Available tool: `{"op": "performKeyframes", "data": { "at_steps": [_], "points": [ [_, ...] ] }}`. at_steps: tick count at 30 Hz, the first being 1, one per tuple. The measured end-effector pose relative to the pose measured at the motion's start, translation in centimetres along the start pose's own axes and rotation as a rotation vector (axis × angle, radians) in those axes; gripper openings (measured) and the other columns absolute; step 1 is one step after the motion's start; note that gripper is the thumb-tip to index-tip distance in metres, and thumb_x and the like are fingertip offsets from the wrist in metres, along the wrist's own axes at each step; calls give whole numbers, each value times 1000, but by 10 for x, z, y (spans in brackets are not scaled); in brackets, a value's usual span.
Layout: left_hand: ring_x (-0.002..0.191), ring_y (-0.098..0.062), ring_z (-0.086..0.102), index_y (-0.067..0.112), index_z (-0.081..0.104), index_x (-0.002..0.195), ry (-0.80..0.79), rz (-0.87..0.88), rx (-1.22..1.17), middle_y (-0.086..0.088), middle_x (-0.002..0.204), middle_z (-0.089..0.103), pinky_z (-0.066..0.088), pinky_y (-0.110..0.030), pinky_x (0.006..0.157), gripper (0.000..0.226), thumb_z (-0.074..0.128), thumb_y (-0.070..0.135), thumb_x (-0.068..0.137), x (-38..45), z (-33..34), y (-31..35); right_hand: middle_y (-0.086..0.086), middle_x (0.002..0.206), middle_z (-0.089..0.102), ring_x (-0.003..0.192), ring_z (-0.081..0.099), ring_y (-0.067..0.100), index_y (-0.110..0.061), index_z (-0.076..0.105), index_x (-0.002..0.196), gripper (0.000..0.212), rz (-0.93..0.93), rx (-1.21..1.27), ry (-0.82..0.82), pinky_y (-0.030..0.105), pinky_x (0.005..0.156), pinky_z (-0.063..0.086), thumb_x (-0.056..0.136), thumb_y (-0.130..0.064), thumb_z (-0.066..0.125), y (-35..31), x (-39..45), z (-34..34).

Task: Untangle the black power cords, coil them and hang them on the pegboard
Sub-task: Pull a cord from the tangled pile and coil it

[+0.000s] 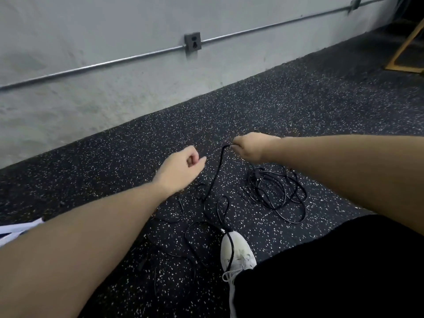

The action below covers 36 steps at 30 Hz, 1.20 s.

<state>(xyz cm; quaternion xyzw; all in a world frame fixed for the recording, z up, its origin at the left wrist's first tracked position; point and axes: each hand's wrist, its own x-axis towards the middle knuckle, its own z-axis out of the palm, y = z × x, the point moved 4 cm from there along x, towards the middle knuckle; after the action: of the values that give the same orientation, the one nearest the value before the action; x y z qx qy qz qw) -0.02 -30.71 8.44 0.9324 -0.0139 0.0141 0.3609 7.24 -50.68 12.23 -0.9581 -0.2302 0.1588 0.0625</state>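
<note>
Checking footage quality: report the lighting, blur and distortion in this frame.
Head view: dim, flat light, no glare; wide-angle lens bows the wall conduit; the black cord held by the right hand reads faintly against the dark speckled floor; left hand slightly soft.

floor (298, 125) toward wall (91, 65): open | obstacles: cord tangle (277, 191), shoe (238, 253)
</note>
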Motion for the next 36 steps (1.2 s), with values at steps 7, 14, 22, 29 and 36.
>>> {"op": "performKeyframes", "data": {
  "at_steps": [7,14,22,29,36],
  "points": [
    [72,-13,59,24,57,95,-270,-211,119,3,92,65,51,-38,69,3,58,24,98,-5,84,-99,9,106,65,85,61,17,-4,60,123,32,91,-223,-261,26,65,47,108,-18,35,17,61,74],
    [84,-15,57,22,53,96,-472,-220,212,9,103,50,50,-33,78,7,59,19,94,-6,143,-166,4,113,61,101,59,22,-14,61,129,30,2,-479,-295,34,79,53,102,-12,49,14,98,132],
    [84,-13,61,30,55,112,-602,-221,133,10,116,54,51,-30,72,26,54,13,92,5,178,-184,-3,81,52,76,60,20,-23,41,129,30,-175,-122,-432,32,59,46,100,-14,45,-3,99,200],
    [99,-16,60,26,59,127,-608,-225,221,10,132,42,53,-31,85,39,62,6,93,5,197,-200,5,121,61,96,56,25,-27,52,133,36,-186,-120,-642,32,74,44,97,-22,51,-14,95,257],
    [86,-21,54,15,57,92,-611,-242,419,4,118,37,48,-38,72,18,47,1,94,3,202,-198,3,123,63,113,62,27,-20,60,129,35,-82,-138,-616,32,78,44,98,-34,54,-26,100,281]
  ]
}}
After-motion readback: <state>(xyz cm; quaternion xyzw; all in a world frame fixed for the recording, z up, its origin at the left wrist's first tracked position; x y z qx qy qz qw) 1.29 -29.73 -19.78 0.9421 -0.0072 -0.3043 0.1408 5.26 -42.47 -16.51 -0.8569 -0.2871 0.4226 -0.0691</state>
